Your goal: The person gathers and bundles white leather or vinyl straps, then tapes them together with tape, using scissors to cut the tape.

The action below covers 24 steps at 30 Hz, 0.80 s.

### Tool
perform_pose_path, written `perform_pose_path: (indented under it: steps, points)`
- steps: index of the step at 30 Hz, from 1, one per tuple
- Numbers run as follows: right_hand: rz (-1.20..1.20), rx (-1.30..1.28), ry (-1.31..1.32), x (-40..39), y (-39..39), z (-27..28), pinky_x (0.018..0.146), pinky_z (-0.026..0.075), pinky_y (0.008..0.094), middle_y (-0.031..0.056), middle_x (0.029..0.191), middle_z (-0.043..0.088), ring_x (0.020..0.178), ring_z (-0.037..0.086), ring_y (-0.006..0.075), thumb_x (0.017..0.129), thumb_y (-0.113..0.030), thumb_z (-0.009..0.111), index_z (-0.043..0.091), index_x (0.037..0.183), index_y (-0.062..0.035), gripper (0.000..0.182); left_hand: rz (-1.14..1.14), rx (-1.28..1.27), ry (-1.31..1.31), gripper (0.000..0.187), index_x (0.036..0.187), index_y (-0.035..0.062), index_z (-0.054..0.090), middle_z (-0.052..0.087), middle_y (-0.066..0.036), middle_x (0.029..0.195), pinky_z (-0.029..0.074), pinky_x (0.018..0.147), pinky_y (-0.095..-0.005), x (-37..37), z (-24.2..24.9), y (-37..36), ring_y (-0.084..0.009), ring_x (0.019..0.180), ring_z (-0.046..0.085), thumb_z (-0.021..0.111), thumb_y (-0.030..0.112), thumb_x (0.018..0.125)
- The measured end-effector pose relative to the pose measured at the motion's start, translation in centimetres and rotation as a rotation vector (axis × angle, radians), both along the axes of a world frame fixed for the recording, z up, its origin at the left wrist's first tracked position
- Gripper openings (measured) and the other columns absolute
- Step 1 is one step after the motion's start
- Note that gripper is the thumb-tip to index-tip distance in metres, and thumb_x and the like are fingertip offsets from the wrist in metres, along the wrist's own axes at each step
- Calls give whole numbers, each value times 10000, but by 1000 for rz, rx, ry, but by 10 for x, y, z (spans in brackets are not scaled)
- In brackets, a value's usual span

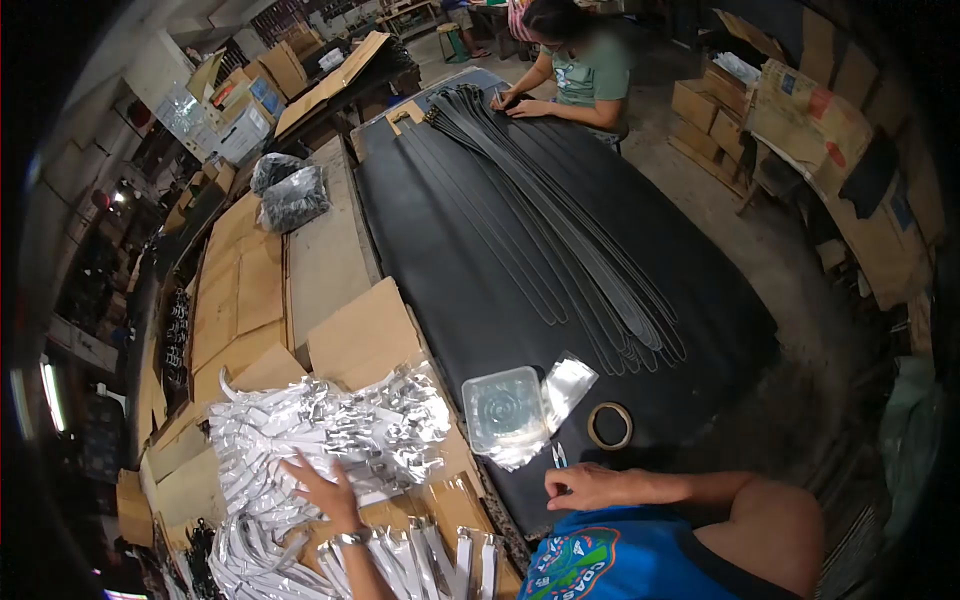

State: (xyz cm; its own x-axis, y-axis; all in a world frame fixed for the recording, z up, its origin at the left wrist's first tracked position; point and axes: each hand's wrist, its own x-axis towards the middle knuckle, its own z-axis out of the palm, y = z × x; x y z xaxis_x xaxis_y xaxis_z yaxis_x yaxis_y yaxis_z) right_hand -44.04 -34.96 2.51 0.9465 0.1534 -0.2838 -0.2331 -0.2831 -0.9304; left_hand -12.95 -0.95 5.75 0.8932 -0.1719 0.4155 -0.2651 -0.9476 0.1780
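Observation:
My left hand [328, 494] reaches over a heap of white belts [300, 425] with shiny metal buckles, its fingers spread and touching or just above the pile. More white belts [415, 560] lie side by side in front of that wrist. My right hand [585, 486] is curled near the black table's front edge around small thread snips [559, 456], whose pointed blades stick out past the fingers. Just beyond it are a clear plastic box [502, 408], small clear plastic packets [570, 385] and a roll of brown tape [609, 426].
Long black belts [560, 230] stretch along the black table [420, 270]. At its far end a person [590, 80] in a green shirt works with both hands on the belts. Cardboard sheets [360, 330] and dark plastic-wrapped bundles [293, 198] lie on the left. Boxes [712, 115] stand at right.

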Motion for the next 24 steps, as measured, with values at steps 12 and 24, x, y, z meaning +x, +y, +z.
perform_pose_path:
  steps: [12,24]
  points:
    - [35,-162,176,-62,-2,-94,756,494,431,117,890,705,869,669,306,885,-392,590,692,917,-85,325,-310,-467,709,204,1059,25,673,698,-184,918,531,748,-378,-332,-97,-46,-312,841,687,590,118,897]
    - [136,-275,196,-57,11,-138,773,500,441,118,912,703,896,666,318,850,-402,632,705,928,-120,301,-124,-488,920,240,1065,54,676,698,-172,898,529,743,-399,-352,-140,-52,-329,819,687,648,195,873]
